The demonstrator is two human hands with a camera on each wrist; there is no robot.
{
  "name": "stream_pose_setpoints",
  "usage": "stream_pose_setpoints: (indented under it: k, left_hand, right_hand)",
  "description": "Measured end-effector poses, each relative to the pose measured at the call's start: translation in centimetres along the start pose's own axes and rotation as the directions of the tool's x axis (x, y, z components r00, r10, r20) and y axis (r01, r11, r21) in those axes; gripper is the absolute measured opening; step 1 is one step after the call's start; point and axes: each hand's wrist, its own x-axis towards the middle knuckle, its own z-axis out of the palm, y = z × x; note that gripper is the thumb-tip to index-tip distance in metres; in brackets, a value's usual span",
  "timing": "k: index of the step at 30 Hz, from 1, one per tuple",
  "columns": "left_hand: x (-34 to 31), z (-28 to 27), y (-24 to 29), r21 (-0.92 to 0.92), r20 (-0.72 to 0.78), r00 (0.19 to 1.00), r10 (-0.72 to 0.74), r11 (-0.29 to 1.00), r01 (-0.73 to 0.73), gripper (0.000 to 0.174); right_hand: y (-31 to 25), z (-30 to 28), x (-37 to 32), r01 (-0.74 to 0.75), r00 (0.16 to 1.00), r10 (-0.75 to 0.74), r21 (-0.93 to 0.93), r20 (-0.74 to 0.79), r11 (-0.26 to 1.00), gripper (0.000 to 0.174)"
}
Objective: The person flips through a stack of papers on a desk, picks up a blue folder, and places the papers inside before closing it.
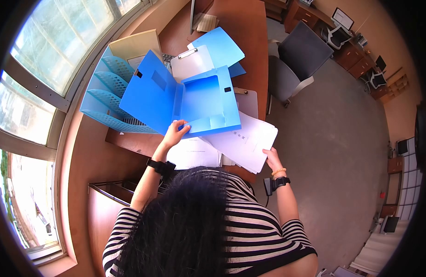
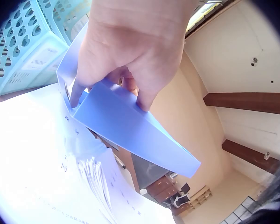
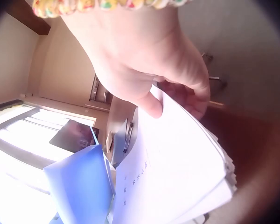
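Note:
An opened blue document box (image 1: pixel 201 99) is tilted over the desk, its lid folded out to the left. My left hand (image 1: pixel 175 131) grips its near edge, thumb and fingers on either side of the wall, as the left wrist view shows on the blue side wall (image 2: pixel 130 126). With my right hand (image 1: pixel 272 159) I pinch the right edge of a stack of printed papers (image 1: pixel 250 141). This stack slants under the box's near right corner. More white papers (image 1: pixel 190 154) lie on the desk below the box.
Left of the box stands a light blue file rack (image 1: pixel 106 99) with perforated dividers, by the window. Behind the box lie a clipboard (image 1: pixel 193 64) and a light blue folder (image 1: pixel 222 48) on the brown desk (image 1: pixel 254 27). A grey office chair (image 1: pixel 298 64) stands at the right.

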Motion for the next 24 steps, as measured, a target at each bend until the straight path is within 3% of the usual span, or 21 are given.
stream_pose_setpoints:
  k: [4, 9, 11, 13, 17, 24]
  left_hand:
    - [0.2, 0.0, -0.2, 0.008, 0.002, 1.0, 0.005, 1.0, -0.005, 0.028]
    - [0.3, 0.3, 0.1, -0.011, -0.032, 0.996, 0.079, 0.997, -0.079, 0.023]
    - [0.5, 0.4, -0.3, -0.014, -0.033, 0.998, 0.062, 0.998, -0.063, 0.022]
    - [0.5, 0.3, -0.1, -0.016, -0.035, 0.998, 0.045, 0.999, -0.046, 0.022]
    - [0.5, -0.5, 1.6, -0.207, -0.037, 0.999, -0.035, 0.978, 0.026, 0.02]
    - [1.5, -1.6, 2.3, -0.475, -0.07, 0.993, -0.096, 0.878, 0.052, 0.017]
  right_hand:
    - [1.0, -2.7, -0.9, -0.003, 0.993, 0.008, 0.043, -0.114, 0.999, 0.029]
    - [2.9, -4.8, -1.4, -0.069, 0.993, 0.076, 0.079, -0.091, 0.994, 0.032]
    - [3.4, -4.6, -1.4, -0.062, 0.994, 0.083, 0.234, -0.078, 0.97, 0.03]
    - [3.3, -3.9, -1.6, 0.01, 0.991, 0.01, 0.15, -0.13, 0.989, 0.031]
    - [2.5, -3.1, -2.1, 0.144, 0.971, -0.138, 0.017, -0.195, 0.989, 0.037]
    - [0.9, -2.6, -2.9, 0.235, 0.954, -0.218, 0.063, -0.205, 0.97, 0.041]
